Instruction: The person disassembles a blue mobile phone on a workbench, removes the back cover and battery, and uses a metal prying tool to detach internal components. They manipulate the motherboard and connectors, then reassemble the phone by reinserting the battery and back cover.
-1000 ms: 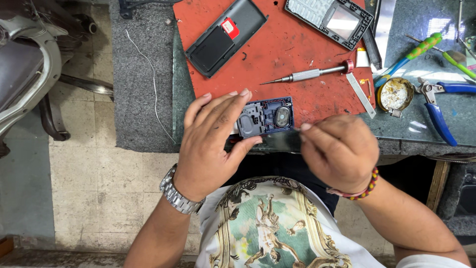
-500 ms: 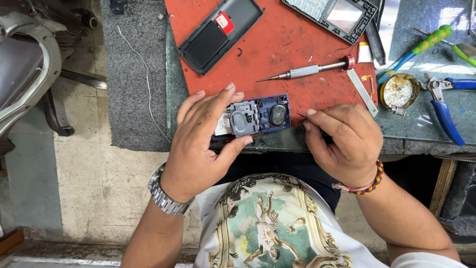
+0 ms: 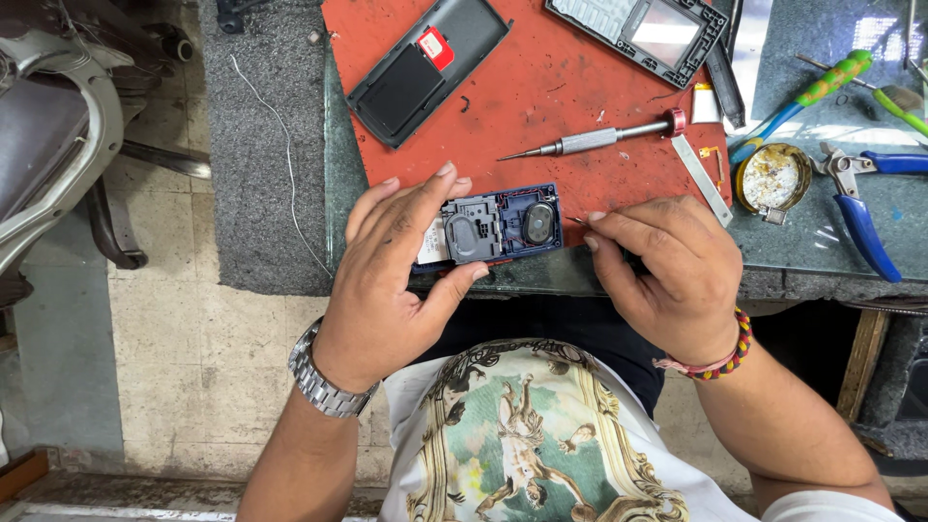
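Clearly the blue phone body [image 3: 493,227] lies opened at the red mat's [image 3: 580,87] near edge, its back cover [image 3: 425,68] and front frame [image 3: 638,34] already off (screwdriver [image 3: 590,142] set aside), left hand [image 3: 396,280] fingers clasping it, right hand [image 3: 667,275] pinching something thin, reassembly apparently remaining.

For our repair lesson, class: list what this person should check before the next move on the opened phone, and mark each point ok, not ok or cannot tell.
1. Opened phone steadied: left hand grips its left end on the red mat. Ok.
2. Right hand pinches a thin tool whose tip points at the phone; its kind: cannot tell.
3. Screwdriver within reach on the mat. Ok.
4. Back cover and screen frame set aside, clear of the hands. Ok.
5. Loose screws accounted for: cannot tell.
6. Pliers lie apart. Ok.
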`<state>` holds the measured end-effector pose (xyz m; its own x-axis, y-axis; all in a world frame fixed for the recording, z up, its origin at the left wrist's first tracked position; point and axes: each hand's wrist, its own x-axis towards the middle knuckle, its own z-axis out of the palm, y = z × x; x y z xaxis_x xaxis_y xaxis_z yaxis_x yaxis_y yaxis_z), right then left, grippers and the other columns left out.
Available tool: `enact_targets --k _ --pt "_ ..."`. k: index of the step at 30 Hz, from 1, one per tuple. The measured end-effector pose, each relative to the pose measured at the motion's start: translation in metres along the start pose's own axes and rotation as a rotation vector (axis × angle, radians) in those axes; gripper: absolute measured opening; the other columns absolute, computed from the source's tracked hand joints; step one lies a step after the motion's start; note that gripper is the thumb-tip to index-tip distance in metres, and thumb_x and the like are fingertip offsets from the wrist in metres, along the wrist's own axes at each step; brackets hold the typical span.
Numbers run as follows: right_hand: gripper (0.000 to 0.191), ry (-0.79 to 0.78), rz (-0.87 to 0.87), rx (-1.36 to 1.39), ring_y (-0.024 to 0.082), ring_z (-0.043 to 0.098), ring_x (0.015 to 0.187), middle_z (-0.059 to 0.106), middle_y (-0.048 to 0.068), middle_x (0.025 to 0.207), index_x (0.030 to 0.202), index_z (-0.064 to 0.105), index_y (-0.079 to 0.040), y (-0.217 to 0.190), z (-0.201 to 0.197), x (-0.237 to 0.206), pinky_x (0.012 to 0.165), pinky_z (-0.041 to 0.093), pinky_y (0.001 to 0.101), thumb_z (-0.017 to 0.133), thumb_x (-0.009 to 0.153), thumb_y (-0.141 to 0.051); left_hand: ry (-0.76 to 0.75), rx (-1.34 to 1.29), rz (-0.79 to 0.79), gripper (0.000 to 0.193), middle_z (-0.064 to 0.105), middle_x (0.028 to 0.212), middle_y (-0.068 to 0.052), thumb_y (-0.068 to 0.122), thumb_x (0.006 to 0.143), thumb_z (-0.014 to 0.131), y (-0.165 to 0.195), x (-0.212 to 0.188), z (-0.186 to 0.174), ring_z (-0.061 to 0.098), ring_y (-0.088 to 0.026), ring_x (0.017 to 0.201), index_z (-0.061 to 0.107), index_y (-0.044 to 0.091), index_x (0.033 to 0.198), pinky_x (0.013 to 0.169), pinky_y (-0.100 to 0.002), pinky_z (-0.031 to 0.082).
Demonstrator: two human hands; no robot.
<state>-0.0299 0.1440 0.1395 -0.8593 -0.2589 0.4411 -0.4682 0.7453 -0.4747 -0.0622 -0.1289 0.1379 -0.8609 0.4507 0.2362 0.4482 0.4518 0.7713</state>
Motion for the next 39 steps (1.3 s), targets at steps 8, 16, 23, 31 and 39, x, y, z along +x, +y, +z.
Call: enact_targets --k 8,16,23,31,39 --pt "0.021 0.006 0.055 0.038 0.026 0.067 0.087 0.071 0.010 0.098 0.107 0.072 -0.003 -0.0010 -0.0009 -0.0008 0.073 0.051 0.0332 0.080 0.088 0.005 0.002 0.009 0.012 0.079 0.063 0.145 -0.010 0.020 0.091 0.080 -0.0004 0.0007 0.0014 0.059 -0.026 0.137 0.038 0.003 0.156 0.125 -0.048 0.031" --pt "0.020 0.012 0.083 0.032 0.026 0.067 0.086 0.072 0.011 0.099 0.106 0.072 -0.002 -0.0006 -0.0011 0.0006 0.072 0.050 0.0329 0.080 0.089 0.003 0.011 -0.014 0.020 0.080 0.063 0.145 -0.010 0.019 0.091 0.081 -0.0020 -0.0006 0.0032 0.059 -0.026 0.137 0.038 0.005 0.156 0.125 -0.048 0.031" --pt "0.020 0.020 0.102 0.035 0.025 0.068 0.084 0.072 0.010 0.101 0.108 0.071 -0.002 -0.0019 -0.0005 -0.0010 0.073 0.050 0.0322 0.080 0.091 0.003 0.022 -0.002 0.029 0.083 0.065 0.141 -0.008 0.019 0.089 0.083 -0.0041 -0.0020 0.0047 0.059 -0.025 0.135 0.037 0.006 0.156 0.125 -0.048 0.032" --pt "0.020 0.025 0.101 0.012 0.025 0.068 0.083 0.073 0.010 0.101 0.107 0.071 -0.003 -0.0007 0.0026 -0.0033 0.074 0.049 0.0329 0.080 0.091 0.004 0.035 -0.016 0.033 0.082 0.065 0.141 -0.006 0.017 0.089 0.083 -0.0039 -0.0045 0.0058 0.060 -0.024 0.134 0.037 0.007 0.157 0.125 -0.048 0.033" --pt "0.019 0.027 0.106 0.002 0.025 0.068 0.084 0.073 0.010 0.102 0.107 0.071 -0.003 0.0004 0.0030 -0.0054 0.075 0.050 0.0327 0.080 0.093 0.004 0.036 -0.018 0.032 0.084 0.064 0.142 -0.008 0.018 0.089 0.084 -0.0034 -0.0046 0.0061 0.060 -0.025 0.135 0.036 0.006 0.157 0.125 -0.048 0.033"
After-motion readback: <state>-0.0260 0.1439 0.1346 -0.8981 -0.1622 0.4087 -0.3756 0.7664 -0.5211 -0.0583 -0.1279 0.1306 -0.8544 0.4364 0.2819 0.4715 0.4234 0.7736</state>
